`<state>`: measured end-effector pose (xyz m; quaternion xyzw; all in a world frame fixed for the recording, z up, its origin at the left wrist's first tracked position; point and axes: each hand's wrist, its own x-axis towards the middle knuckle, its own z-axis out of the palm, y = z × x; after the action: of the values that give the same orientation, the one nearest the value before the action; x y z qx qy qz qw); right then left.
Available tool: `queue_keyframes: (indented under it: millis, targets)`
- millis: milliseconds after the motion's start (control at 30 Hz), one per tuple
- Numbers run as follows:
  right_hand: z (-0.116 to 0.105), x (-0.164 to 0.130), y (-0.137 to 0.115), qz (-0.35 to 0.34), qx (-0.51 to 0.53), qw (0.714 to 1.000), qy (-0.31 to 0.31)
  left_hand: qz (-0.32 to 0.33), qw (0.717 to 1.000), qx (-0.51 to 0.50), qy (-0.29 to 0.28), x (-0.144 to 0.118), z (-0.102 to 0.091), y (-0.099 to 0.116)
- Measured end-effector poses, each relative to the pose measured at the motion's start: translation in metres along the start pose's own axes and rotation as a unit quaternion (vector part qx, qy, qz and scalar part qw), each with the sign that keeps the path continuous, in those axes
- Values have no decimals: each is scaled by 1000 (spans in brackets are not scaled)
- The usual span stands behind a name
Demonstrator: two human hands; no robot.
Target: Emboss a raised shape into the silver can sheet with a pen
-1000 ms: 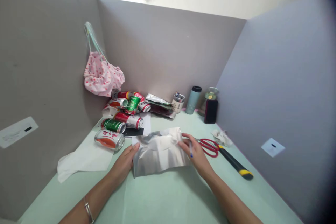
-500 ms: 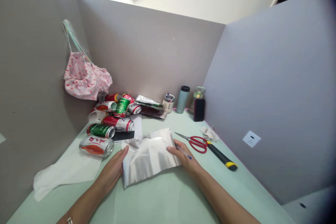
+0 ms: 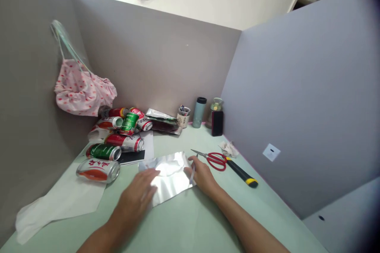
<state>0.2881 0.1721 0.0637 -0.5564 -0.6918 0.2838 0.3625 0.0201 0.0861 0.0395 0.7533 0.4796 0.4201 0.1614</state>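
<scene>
A shiny silver sheet (image 3: 168,182) lies on the table in front of me, its surface throwing bright reflections. My left hand (image 3: 136,193) rests over its left part, fingers stretched out and slightly blurred. At the sheet's right edge, my right hand (image 3: 203,176) has its fingers closed around a thin pen (image 3: 192,172), which points down toward the sheet; whether the tip touches cannot be made out. Just beyond that hand lie red-handled scissors (image 3: 216,161) with closed blades, and a black-and-yellow utility knife (image 3: 242,172) is beside them.
Several drink cans (image 3: 97,170) are heaped at the left, near white paper (image 3: 65,209). Foil pouches (image 3: 163,122), a pen cup (image 3: 183,118), a blue tumbler (image 3: 199,112), a glass jar (image 3: 217,104) and a dark phone (image 3: 217,123) stand along the back. A pink dotted cloth (image 3: 84,89) hangs left.
The silver sheet has gone from being held up between both hands to lying flat. My left hand moved onto it, fingers extended. The pen turned more upright in my right hand.
</scene>
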Motion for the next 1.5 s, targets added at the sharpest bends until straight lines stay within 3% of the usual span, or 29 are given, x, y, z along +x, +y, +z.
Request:
queue_keyframes:
  millis: [133, 300, 367, 433, 500, 533, 633, 767, 1000, 1100, 1233, 1367, 1433, 1500]
  targets:
    - [-13, 0, -4, -33, -16, 997, 66, 115, 982, 53, -140, -14, 36, 2]
    - [-21, -12, -24, -105, 31, 990, 92, 146, 963, 122, -190, -23, 49, -6]
    - [-14, -22, -33, -140, 51, 986, 69, 150, 959, 139, -197, -23, 48, -6]
    - [-2, -29, -39, -153, 115, 981, -15, 151, 956, 150, -203, -23, 47, -5]
    - [12, -31, -38, -71, 215, 966, -126, 153, 953, 158, -209, -23, 48, -5]
    - [19, -30, -35, -39, 227, 964, -131, 152, 952, 162, -212, -23, 48, -5]
    - [32, -23, -23, 21, 261, 957, -122, 147, 949, 177, -216, -24, 50, -6]
    - [33, -14, -12, 74, 325, 939, -85, 159, 937, 197, -242, -20, 49, -8]
    - [29, -9, -28, 94, 378, 919, -60, 208, 906, 227, -292, -9, 41, -7]
    - [35, -10, -37, 93, 366, 923, -65, 245, 894, 254, -278, -6, 39, -5]
    - [43, -15, -40, 67, 287, 949, -113, 357, 857, 334, -163, 0, 39, -2]
    - [45, -17, -39, 84, 262, 953, -128, 355, 885, 291, -77, -4, 50, -15]
    - [45, -15, -37, 95, 275, 949, -118, 311, 905, 284, -60, -10, 56, -25]
    - [43, -11, -34, 106, 302, 941, -106, 325, 903, 271, -75, -16, 60, -34]
